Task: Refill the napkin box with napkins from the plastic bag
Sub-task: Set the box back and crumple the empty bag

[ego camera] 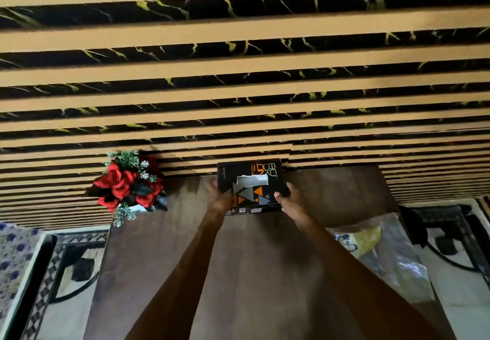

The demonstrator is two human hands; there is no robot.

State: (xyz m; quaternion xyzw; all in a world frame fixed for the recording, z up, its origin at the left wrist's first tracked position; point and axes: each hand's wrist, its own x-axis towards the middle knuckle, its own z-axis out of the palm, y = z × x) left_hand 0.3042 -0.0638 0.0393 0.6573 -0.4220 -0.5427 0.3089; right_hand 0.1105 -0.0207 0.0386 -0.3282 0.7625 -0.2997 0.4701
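up at the far edge of the worktop [265, 273], both hands grasp the napkin box [252, 183]: the left hand [220, 196] on its left side, the right hand [290, 202] on its right. the box is black with orange and grey triangles; its orange lettering is too blurred to read. a white napkin [252, 180] pokes from its slot. the plastic bag [384, 257] lies near right, red flowers [127, 186] far left.
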